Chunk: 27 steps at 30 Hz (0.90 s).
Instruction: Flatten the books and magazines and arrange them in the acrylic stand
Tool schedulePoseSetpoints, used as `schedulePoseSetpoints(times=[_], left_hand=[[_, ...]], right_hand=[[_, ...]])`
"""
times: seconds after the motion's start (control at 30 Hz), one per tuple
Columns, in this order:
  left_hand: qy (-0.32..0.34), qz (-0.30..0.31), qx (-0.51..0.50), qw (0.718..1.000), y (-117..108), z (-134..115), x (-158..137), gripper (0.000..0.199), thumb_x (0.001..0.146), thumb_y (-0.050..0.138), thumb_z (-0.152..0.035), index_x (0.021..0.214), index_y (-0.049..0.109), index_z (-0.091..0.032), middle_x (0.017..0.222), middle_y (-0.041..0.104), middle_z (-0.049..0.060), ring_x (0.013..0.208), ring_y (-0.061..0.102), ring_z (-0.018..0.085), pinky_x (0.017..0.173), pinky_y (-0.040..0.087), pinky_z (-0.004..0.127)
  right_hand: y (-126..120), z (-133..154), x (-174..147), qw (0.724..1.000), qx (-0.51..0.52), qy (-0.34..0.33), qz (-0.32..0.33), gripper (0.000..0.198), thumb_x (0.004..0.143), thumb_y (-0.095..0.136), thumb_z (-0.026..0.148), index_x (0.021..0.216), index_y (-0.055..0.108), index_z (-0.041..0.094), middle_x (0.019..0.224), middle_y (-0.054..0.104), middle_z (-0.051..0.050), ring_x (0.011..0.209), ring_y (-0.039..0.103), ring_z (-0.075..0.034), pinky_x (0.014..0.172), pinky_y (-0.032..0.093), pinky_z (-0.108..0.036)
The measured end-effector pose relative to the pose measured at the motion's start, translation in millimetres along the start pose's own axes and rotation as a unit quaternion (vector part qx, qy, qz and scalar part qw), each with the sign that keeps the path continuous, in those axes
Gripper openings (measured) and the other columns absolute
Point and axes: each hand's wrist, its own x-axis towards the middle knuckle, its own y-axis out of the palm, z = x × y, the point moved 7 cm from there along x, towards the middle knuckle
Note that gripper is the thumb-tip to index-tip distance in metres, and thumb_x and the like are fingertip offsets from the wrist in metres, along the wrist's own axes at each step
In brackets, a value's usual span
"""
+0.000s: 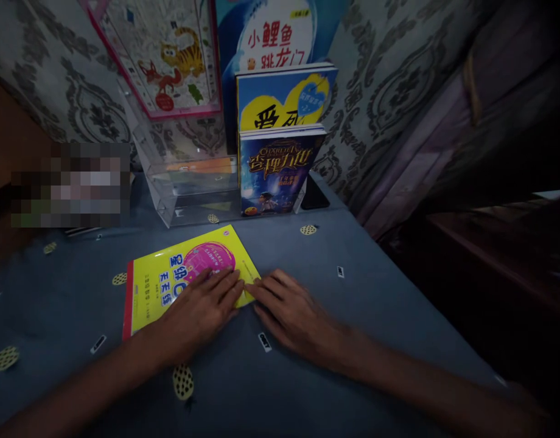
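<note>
A yellow workbook [147, 292] with a red spine and a pink round patch lies flat and slanted on the table. My left hand [202, 304] rests over its lower right part, fingers stretched out and lying flat on the cover. At the workbook's right edge is my right hand [289, 310]. Its fingertips touch the edge close to my left fingertips, the fingers are slightly bent, and the thumb sits apart below them. Part of the cover print is hidden under my left hand.
Behind the workbook stands a clear acrylic book rack [170, 207]. It holds a dark blue book [277, 176], a blue and yellow book [284, 100], a taller blue book [280, 30] and a pink-framed picture book [170, 55]. A black phone [315, 196] lies beside it. A blurred-out patch is at left.
</note>
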Motion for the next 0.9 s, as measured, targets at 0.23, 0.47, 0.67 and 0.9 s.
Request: schedulePoseSetpoints(times=[0.23, 0.47, 0.67, 0.9], left_hand=[[0.062, 0.091, -0.012, 0.994, 0.4, 17.7, 3.0, 0.056, 0.096, 0.041, -0.005, 0.151, 0.038, -0.012, 0.159, 0.040, 0.016, 0.147, 0.039, 0.026, 0.116, 0.040, 0.042], [0.051, 0.004, -0.012, 0.999, 0.5, 21.8, 10.8, 0.039, 0.106, 0.041, -0.024, 0.141, 0.054, -0.013, 0.144, 0.058, 0.016, 0.137, 0.053, 0.027, 0.110, 0.049, 0.042], [0.054, -0.028, 0.002, 0.998, 4.0, 18.5, 7.6, 0.038, 0.106, 0.039, -0.024, 0.138, 0.057, -0.011, 0.142, 0.060, 0.017, 0.136, 0.055, 0.028, 0.110, 0.050, 0.046], [0.044, -0.043, -0.014, 0.998, 3.2, 18.8, 7.7, 0.039, 0.107, 0.038, -0.024, 0.138, 0.057, -0.011, 0.141, 0.060, 0.017, 0.136, 0.054, 0.028, 0.109, 0.050, 0.048]], right_hand=[[4.9, -18.3, 14.0, 1.000, 0.004, -0.018, -0.003, 0.018, 0.098, 0.047, 0.013, 0.102, 0.065, 0.015, 0.097, 0.069, -0.011, 0.091, 0.057, -0.025, 0.083, 0.053, -0.042], [3.4, -49.3, 33.8, 0.998, 0.060, -0.009, -0.012, 0.021, 0.096, 0.051, 0.010, 0.106, 0.068, 0.016, 0.097, 0.071, -0.009, 0.092, 0.061, -0.022, 0.086, 0.051, -0.039], [13.6, -87.2, 66.4, 0.996, 0.077, -0.018, -0.030, 0.028, 0.095, 0.051, 0.011, 0.114, 0.071, 0.016, 0.120, 0.073, -0.013, 0.114, 0.063, -0.025, 0.101, 0.050, -0.046], [27.0, -127.7, 95.7, 0.996, 0.075, 0.015, -0.040, 0.035, 0.095, 0.050, 0.012, 0.124, 0.069, 0.019, 0.131, 0.069, -0.012, 0.125, 0.061, -0.023, 0.108, 0.047, -0.049]])
